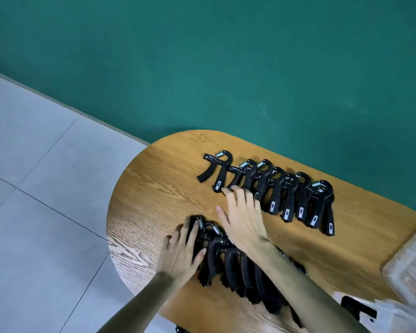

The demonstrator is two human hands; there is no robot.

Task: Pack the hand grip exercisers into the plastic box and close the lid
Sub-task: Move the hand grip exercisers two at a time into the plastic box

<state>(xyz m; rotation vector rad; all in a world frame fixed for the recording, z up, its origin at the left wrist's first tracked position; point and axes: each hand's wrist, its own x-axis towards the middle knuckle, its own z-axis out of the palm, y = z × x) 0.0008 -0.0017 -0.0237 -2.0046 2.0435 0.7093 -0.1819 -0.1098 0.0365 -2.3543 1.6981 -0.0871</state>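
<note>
A: Exercisers first, near row (238, 265). It lies at the near edge of the table (154, 188), black handles overlapping. The left hand (180, 251) rests on its left end with straight fingers, nothing gripped, I think to keep the row together.

B: And the right hand (244, 218)?

A: It reaches over the near row to the far row (281, 191), fingers spread and straight, the tips touching the second exerciser from the left. It holds nothing yet; probably it chooses the next one to lift.

B: Where is the plastic box (411, 265)?

A: At the right edge of the table, transparent, well apart from both rows. It is blurred and cut off, so I cannot tell if the lid is on. No exerciser seems packed yet.
</note>
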